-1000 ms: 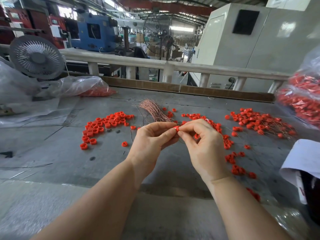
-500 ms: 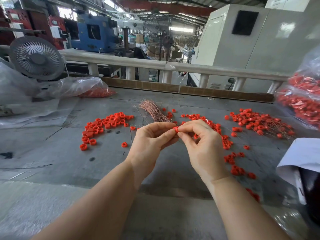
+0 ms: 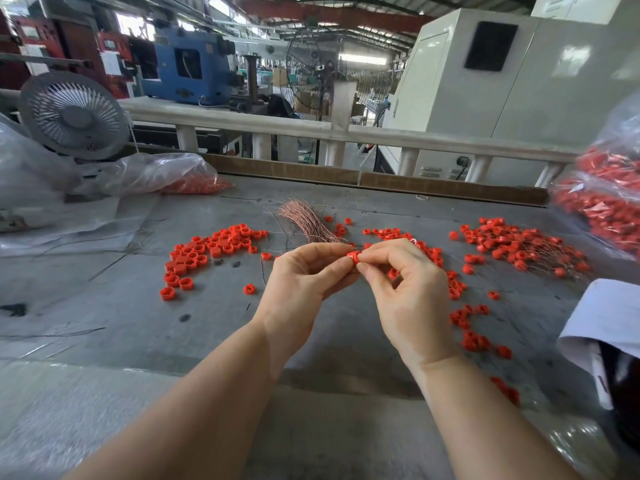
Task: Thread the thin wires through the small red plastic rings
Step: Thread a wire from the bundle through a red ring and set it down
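Pinching one red ring (image 3: 354, 256) between them, the left hand (image 3: 304, 282) and the right hand (image 3: 412, 299) meet above the middle of the grey counter (image 3: 104, 306) in the head view. The left thumb and forefinger grasp the ring from its left side; the right fingers (image 3: 372, 268) grasp at its right side, the remaining right fingers curled. Whether a wire sits in that pinch is too fine to tell.

Just behind the hands lies a bundle of thin copper wires (image 3: 308, 221), fanned toward the far edge. A pile of loose rings (image 3: 207, 251) spreads to the left, with bare counter between it and the left forearm. To the right, a scattered trail of rings (image 3: 464, 317) runs close beside the right wrist, and a farther heap of rings with wires (image 3: 512, 244) lies near the right edge. A clear bag of red parts (image 3: 609, 199) crowds that edge. A cardboard strip (image 3: 346, 174) lines the far edge under a white railing (image 3: 311, 128). At far left stand a grey fan (image 3: 74, 114) and crumpled plastic bags (image 3: 149, 174).
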Demonstrator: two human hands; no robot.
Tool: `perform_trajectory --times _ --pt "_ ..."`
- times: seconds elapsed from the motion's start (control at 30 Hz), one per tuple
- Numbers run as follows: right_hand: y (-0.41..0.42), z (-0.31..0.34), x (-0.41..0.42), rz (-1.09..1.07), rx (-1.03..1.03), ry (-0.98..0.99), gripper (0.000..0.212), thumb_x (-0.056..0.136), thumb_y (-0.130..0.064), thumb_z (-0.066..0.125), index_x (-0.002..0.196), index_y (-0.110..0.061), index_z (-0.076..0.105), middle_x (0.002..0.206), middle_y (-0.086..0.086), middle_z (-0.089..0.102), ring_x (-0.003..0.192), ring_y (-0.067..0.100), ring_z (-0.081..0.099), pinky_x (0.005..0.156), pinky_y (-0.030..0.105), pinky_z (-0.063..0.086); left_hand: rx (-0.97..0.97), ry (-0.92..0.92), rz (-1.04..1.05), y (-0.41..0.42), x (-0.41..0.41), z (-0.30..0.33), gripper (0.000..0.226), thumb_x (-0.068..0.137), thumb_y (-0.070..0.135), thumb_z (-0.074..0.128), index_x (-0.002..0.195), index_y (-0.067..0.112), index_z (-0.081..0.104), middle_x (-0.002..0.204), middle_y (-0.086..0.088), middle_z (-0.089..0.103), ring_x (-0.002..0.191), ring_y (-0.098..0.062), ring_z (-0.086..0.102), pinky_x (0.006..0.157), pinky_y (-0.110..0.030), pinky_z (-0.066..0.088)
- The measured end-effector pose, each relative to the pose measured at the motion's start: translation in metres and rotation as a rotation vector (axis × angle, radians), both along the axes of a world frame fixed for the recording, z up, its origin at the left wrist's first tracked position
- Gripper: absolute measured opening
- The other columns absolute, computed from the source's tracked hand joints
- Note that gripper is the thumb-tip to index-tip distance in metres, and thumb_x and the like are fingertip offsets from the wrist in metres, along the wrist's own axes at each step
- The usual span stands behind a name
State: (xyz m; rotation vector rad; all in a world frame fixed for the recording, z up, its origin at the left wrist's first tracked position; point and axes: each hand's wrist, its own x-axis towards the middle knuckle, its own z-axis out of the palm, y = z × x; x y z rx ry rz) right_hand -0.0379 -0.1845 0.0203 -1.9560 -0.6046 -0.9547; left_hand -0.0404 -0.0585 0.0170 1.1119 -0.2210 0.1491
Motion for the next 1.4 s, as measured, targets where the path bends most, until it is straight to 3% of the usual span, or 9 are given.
perform_trajectory --times 0.4,0.7,0.93,1.13,1.3,1.4 --pt "0.0 -0.0019 0.0028 0.032 0.049 0.043 0.01 0.074 0.004 0.069 0.076 -0.006 0.07 0.079 -0.005 0.063 0.079 0.007 0.059 0.071 0.013 0.046 0.087 -0.053 0.066 -0.0002 -0.0006 -0.0007 0.025 0.078 -0.006 0.062 0.073 0.017 0.072 0.073 -0.002 0.073 0.072 -0.011 0.069 0.066 -0.018 0.054" --pt "0.0007 -0.0022 0.0028 0.027 0.046 0.091 0.011 0.077 0.0 0.069 0.076 -0.01 0.07 0.076 -0.01 0.061 0.079 0.004 0.057 0.067 0.005 0.038 0.03 0.013 0.017 0.0014 0.0021 -0.0027 0.014 0.078 -0.004 0.062 0.081 0.008 0.069 0.075 -0.005 0.073 0.073 -0.014 0.069 0.067 -0.019 0.055" --pt "0.0006 -0.0026 0.0022 0.03 0.05 0.147 0.01 0.079 -0.002 0.069 0.076 -0.012 0.068 0.075 -0.003 0.061 0.074 0.006 0.055 0.064 0.011 0.041 0.039 0.041 0.019 0.0021 0.0016 -0.0028 0.011 0.078 -0.003 0.062 0.081 0.005 0.067 0.072 -0.005 0.072 0.068 -0.013 0.069 0.063 -0.018 0.054" --pt "0.0003 -0.0023 0.0016 0.031 0.058 0.167 0.012 0.08 -0.003 0.068 0.077 -0.015 0.068 0.076 -0.005 0.061 0.076 0.006 0.056 0.065 0.009 0.04 0.029 0.056 0.012 0.002 0.0008 -0.0023 0.01 0.078 -0.002 0.062 0.082 0.005 0.068 0.071 -0.006 0.072 0.066 -0.012 0.069 0.062 -0.018 0.054" --pt "-0.0001 -0.003 0.0027 0.021 0.064 0.166 0.01 0.081 -0.003 0.067 0.078 -0.013 0.068 0.077 -0.005 0.061 0.076 0.006 0.056 0.069 0.017 0.045 0.035 0.077 -0.012 0.0012 0.0 -0.0004 0.012 0.082 -0.004 0.059 0.086 0.004 0.068 0.073 -0.006 0.072 0.067 -0.012 0.069 0.062 -0.018 0.054" --pt "-0.0005 -0.0027 0.0034 0.004 0.065 0.154 0.009 0.081 -0.003 0.068 0.078 -0.012 0.069 0.077 -0.005 0.062 0.076 0.005 0.056 0.069 0.014 0.043 0.023 0.092 -0.038 0.0014 -0.0001 0.0012 0.016 0.083 -0.007 0.057 0.086 0.004 0.068 0.074 -0.007 0.073 0.068 -0.012 0.069 0.063 -0.017 0.054"
